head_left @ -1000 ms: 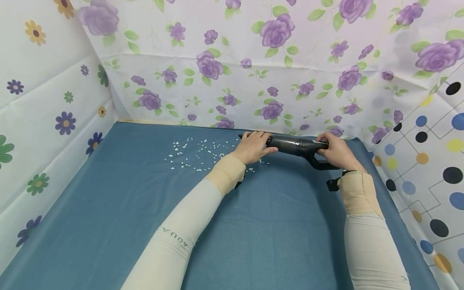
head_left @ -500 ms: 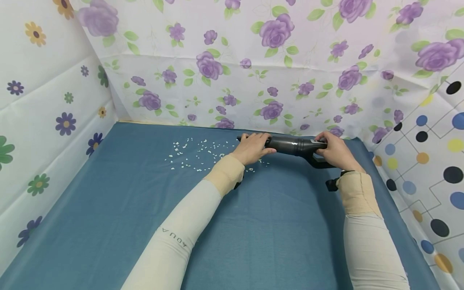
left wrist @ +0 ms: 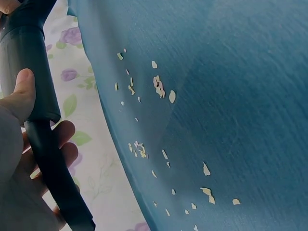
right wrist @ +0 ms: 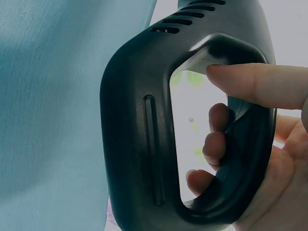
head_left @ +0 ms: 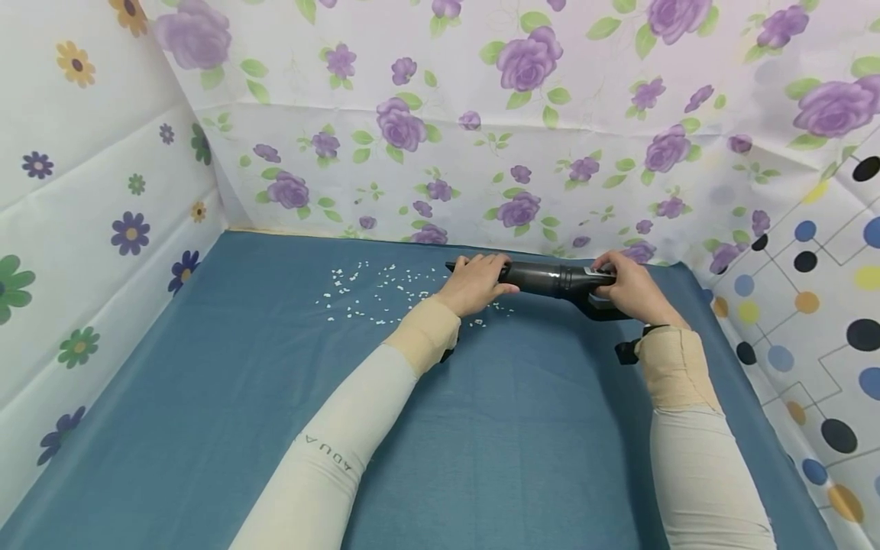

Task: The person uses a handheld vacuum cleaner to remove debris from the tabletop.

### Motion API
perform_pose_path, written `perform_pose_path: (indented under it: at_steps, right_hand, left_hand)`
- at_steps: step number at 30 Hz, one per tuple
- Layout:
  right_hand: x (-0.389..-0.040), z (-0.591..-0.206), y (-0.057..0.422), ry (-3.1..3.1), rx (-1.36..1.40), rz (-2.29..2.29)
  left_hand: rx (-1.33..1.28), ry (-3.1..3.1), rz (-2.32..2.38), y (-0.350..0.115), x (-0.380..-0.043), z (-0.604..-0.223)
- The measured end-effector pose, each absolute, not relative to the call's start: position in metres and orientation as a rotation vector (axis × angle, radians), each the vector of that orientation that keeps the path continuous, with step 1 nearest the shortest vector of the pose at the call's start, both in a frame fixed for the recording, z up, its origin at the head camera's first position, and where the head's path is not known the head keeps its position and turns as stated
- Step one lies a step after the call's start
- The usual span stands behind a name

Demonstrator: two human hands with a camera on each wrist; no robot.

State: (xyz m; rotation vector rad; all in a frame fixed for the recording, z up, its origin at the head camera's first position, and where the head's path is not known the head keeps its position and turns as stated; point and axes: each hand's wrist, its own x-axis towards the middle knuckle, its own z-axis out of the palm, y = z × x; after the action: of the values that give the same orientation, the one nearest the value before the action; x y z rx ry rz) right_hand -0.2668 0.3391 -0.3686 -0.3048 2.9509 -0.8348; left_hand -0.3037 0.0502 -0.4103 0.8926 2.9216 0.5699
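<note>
While both hands hold the black handheld vacuum [head_left: 539, 277] sideways above the blue-covered counter [head_left: 516, 435], close to its back edge and right of the middle, pale scraps [left wrist: 172, 96] lie strewn over the cloth to the left of it and under the left arm. The left hand [head_left: 474, 284] is wrapped round the front end, thumb on the barrel and fingers behind the slim nozzle [left wrist: 62, 178], whose tip points left. The right hand [head_left: 635, 289] grips the handle [right wrist: 252, 149], several fingers curled through its loop.

Much of the nozzle is hidden in the head view by the left hand, and the left forearm in its pale sleeve [head_left: 364, 416] cuts across the counter, covering part of the scattered patch; a few scraps show on the near side of the wrist, below the barrel. Each wrist wears a beige band [head_left: 429, 328], and a small black device [head_left: 627, 352] juts from the right one.

Right behind the vacuum rises a white sheet with purple roses [head_left: 529, 61]. A daisy-printed sheet [head_left: 131, 233] closes the left side, and a sheet with coloured dots [head_left: 862, 334] stands along the right, near the right arm.
</note>
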Motion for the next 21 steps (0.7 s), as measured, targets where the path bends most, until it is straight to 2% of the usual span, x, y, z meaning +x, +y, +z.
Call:
perform_pose_path:
  at_steps: [21]
  right_hand:
    - [-0.272,-0.370,0.327,2.945,-0.337,-0.809]
  left_hand:
    - [0.870,2.943,0.624,0.039,-0.305,-0.420]
